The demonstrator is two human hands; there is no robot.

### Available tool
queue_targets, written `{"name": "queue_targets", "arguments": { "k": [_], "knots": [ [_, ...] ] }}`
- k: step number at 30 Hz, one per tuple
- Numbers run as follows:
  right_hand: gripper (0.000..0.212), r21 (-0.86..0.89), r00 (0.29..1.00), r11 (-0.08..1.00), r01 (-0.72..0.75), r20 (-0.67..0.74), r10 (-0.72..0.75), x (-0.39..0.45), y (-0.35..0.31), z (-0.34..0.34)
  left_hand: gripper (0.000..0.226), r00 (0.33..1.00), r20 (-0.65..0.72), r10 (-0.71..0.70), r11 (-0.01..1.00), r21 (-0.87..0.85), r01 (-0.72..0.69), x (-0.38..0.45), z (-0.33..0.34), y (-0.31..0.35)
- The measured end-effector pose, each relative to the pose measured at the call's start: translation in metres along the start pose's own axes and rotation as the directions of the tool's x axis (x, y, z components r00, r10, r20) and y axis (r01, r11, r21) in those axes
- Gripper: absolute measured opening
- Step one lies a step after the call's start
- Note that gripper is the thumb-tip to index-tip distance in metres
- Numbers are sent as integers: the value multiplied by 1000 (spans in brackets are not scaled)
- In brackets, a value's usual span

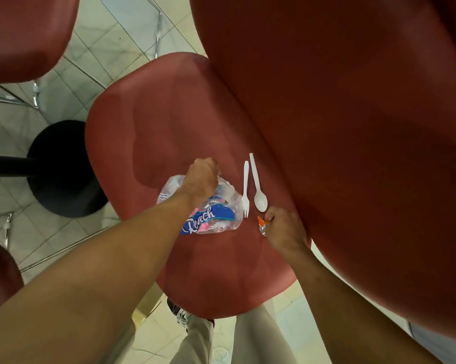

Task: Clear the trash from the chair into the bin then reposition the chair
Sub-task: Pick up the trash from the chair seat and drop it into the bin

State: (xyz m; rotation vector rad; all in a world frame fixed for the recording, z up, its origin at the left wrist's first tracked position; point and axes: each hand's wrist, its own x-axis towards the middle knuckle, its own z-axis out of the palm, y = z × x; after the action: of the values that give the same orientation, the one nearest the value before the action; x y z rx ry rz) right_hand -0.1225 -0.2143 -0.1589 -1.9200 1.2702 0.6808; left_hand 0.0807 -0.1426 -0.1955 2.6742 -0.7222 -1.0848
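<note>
The task looks barely begun, since all the trash in view lies on the seat (169,122) of the red chair; no bin is in view, and the chair stands by the black table base (61,169), not yet moved. Going left to right: the left hand (202,179) rests on the clear plastic bag (208,214) with blue print, fingers curled down at its far end, though whether they grip it I cannot tell, as the fingertips are hidden; the white fork (245,190) and spoon (258,187) lie untouched, side by side, just right of the bag; the right hand (282,227) pinches a small orange-tipped wrapper (261,224) near the backrest (352,127). Left to do: everything into the bin, then the chair. The wrapper is mostly covered by fingers.
</note>
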Motion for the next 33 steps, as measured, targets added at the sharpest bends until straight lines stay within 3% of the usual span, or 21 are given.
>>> {"name": "queue_targets", "arguments": {
  "k": [14, 21, 33],
  "knots": [
    [20, 121, 988, 991, 65, -146, -47, -74, -64, -22, 24, 956, -285, 65, 970, -207, -127, -128, -74, -18],
    [18, 70, 963, 976, 207, -190, -191, -138, -100, -10, 19, 934, -356, -21, 959, -272, -83, -206, -101, -51],
    [13, -23, 901, 908, 419, -116, -418, -250, -142, 66, 12, 878, -402, -258, 892, -450, 56, -345, -90, -154]
  ]
}}
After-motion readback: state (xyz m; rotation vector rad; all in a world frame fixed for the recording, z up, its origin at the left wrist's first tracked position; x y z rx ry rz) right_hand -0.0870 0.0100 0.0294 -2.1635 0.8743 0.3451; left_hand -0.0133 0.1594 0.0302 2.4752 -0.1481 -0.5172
